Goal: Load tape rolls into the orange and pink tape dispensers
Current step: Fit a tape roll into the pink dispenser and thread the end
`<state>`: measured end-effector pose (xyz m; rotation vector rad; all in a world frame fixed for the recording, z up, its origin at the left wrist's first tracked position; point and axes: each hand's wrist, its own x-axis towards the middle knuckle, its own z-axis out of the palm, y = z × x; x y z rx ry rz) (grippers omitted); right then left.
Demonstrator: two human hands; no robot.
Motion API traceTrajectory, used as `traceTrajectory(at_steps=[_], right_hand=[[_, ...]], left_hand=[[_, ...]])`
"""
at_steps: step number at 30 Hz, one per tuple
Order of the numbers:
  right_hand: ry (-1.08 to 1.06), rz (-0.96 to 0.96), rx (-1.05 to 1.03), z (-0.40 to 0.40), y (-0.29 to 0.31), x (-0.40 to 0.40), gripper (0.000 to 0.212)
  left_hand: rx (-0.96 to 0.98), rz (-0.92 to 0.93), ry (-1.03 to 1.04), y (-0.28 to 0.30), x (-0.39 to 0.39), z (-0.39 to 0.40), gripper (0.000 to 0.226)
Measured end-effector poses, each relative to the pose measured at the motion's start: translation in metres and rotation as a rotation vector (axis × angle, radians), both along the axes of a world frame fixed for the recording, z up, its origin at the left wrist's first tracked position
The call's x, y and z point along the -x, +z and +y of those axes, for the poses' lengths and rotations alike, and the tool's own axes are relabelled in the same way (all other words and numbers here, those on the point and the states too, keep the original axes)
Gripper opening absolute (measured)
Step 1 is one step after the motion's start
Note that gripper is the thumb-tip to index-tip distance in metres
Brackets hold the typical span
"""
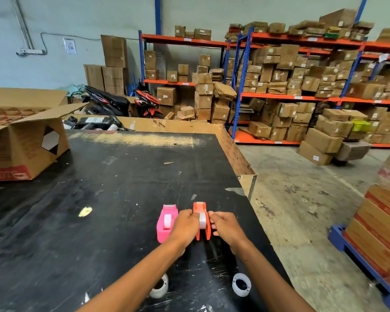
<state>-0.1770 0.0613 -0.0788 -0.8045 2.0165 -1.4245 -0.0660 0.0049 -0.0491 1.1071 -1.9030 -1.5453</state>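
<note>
An orange tape dispenser (200, 208) stands on the black table (99, 199) with a clear tape roll (202, 220) in its slot. My left hand (185, 226) grips the dispenser's left side and my right hand (223, 226) touches its right side. Just to the left stands a pink tape dispenser (166, 222) with a tape roll (167, 221) seated in it. Two white tape rolls lie near the table's front edge: one (159, 287) partly hidden under my left forearm, the other (241, 284) between my forearms.
An open cardboard box (20, 145) sits at the table's left. A cardboard wall (232, 149) lines the far and right edges. The table's right edge drops to a concrete floor; stacked boxes on a blue pallet (378, 224) stand at right. Shelves of cartons fill the background.
</note>
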Motion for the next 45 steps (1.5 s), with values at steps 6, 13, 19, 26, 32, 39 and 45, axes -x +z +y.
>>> traceTrajectory(at_steps=[6, 13, 19, 26, 32, 39, 45], right_hand=[[-0.007, 0.357, 0.103, -0.003, 0.044, -0.011, 0.016], [0.543, 0.741, -0.305, -0.052, 0.047, -0.051, 0.020], [0.494, 0.848, -0.564, -0.075, 0.050, -0.066, 0.024], [0.480, 1.252, -0.483, -0.063, 0.051, -0.081, 0.027], [0.315, 0.883, -0.159, -0.019, 0.046, -0.060, 0.020], [0.374, 0.936, -0.052, 0.013, 0.055, -0.076, 0.027], [0.236, 0.767, 0.210, 0.031, 0.042, -0.099, 0.037]], left_hand=[[0.225, -0.003, 0.087, 0.017, -0.043, -0.034, 0.054], [0.361, -0.360, -0.293, -0.018, -0.087, -0.075, 0.087], [0.589, -0.360, -0.267, -0.039, -0.093, -0.074, 0.069], [0.608, -0.445, -0.253, -0.039, -0.094, -0.075, 0.080], [0.514, -0.383, -0.295, -0.032, -0.098, -0.068, 0.108], [0.126, 0.221, -0.028, 0.003, -0.096, -0.020, 0.015], [-0.086, 0.334, -0.038, 0.014, -0.097, 0.003, 0.041]])
